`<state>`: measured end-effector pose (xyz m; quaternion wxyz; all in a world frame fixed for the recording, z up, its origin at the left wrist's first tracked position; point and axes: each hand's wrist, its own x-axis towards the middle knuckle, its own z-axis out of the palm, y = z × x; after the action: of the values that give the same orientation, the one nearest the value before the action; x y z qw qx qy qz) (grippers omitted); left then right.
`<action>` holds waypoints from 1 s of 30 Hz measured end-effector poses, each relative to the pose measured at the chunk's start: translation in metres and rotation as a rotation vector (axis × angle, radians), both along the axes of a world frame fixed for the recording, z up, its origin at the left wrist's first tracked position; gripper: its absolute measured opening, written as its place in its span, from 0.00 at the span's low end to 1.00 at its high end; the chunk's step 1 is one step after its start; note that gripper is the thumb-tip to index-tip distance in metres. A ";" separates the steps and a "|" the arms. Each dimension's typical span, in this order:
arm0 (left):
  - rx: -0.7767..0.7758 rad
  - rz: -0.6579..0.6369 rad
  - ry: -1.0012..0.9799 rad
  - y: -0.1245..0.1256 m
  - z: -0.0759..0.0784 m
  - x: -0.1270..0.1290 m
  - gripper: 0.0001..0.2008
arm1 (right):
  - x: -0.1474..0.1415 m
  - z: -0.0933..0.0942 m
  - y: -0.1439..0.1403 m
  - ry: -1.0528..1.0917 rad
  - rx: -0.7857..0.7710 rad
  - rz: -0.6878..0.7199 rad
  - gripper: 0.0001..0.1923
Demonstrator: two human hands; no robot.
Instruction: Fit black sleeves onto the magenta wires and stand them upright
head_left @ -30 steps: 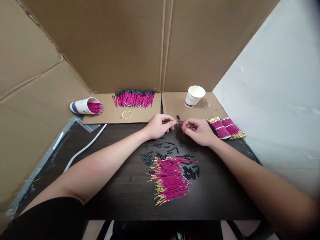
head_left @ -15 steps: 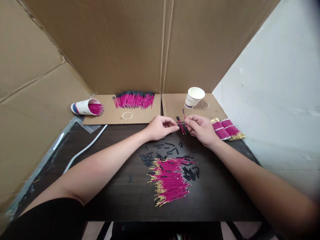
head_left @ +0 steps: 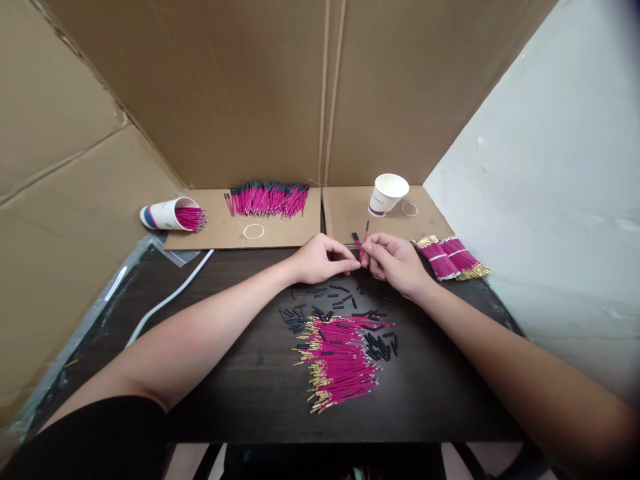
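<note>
Now both hands pinch: left hand, right hand grip two pink wires

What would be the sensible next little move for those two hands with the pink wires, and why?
Probably slide the black sleeve along the pink wire pinched by the right hand, steadied by the left hand. The fingertips of both hands meet at that wire. Loose black sleeves and a pile of bare pink wires lie just below, while sleeved ones are stacked at the back.

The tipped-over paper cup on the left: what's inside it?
The tipped white paper cup holds a bunch of pink wires poking out of its mouth. The cup wall hides their far ends and how deep they go.
</note>
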<state>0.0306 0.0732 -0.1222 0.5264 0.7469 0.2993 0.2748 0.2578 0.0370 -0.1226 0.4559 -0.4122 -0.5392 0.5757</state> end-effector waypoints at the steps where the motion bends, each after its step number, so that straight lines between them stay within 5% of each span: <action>1: 0.007 -0.002 0.003 0.000 0.000 0.000 0.11 | 0.000 0.000 0.000 0.005 -0.002 -0.004 0.30; 6: 0.043 0.021 0.033 0.000 0.002 0.001 0.10 | 0.008 -0.002 0.006 -0.055 0.009 -0.111 0.24; 12: 0.087 0.038 0.056 -0.003 0.001 0.002 0.08 | 0.025 -0.004 0.016 -0.586 0.172 -0.358 0.08; 17: 0.126 0.032 0.104 -0.003 0.000 0.002 0.07 | 0.024 -0.002 0.015 -0.807 0.160 -0.323 0.07; 30: 0.171 0.023 0.148 -0.003 -0.002 0.002 0.08 | 0.018 -0.008 0.016 -0.898 0.172 -0.314 0.10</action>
<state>0.0322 0.0704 -0.1242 0.4339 0.8039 0.3213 0.2494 0.2757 0.0529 -0.1311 0.2918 -0.6574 -0.6596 0.2181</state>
